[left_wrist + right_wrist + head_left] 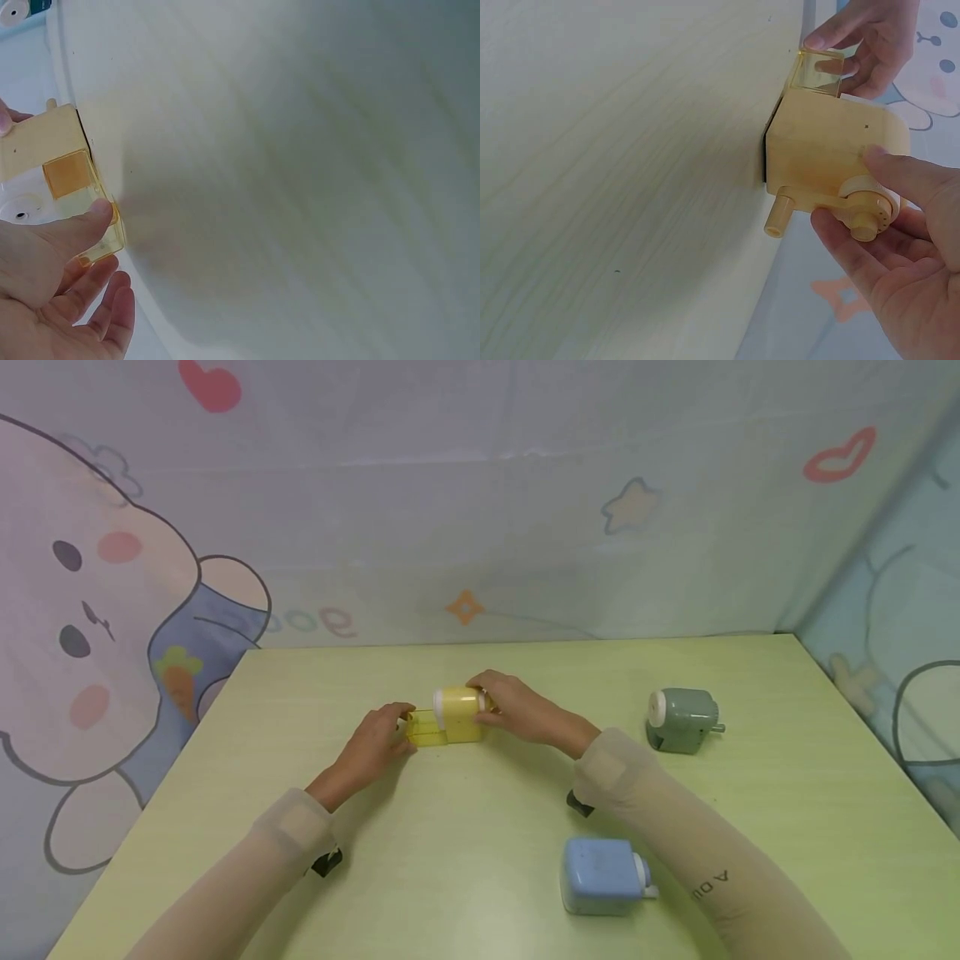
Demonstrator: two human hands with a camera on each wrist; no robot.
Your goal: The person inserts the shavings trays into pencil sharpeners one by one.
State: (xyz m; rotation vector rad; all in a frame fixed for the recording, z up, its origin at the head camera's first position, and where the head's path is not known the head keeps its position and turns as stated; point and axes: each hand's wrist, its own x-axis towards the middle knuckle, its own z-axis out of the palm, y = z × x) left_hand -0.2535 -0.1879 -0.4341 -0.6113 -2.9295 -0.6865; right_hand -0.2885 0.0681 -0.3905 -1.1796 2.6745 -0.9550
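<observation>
A yellow crank pencil sharpener (462, 720) stands near the middle of the table, its clear yellow drawer (426, 732) sticking out on the left side. My left hand (371, 747) pinches the outer end of that drawer, thumb on one side and fingers on the other, as the left wrist view shows. At the opposite end, my right hand (521, 706) grips the sharpener's body (817, 142) around the crank end. The crank handle (778, 217) points out beside the fingers in the right wrist view. No shavings show inside the drawer.
A green pencil sharpener (684, 720) stands at the right, beyond my right forearm. Closer to me, a blue pencil sharpener (600, 877) sits just left of that forearm. A printed cloth (480, 510) hangs behind the light yellow table (450, 843).
</observation>
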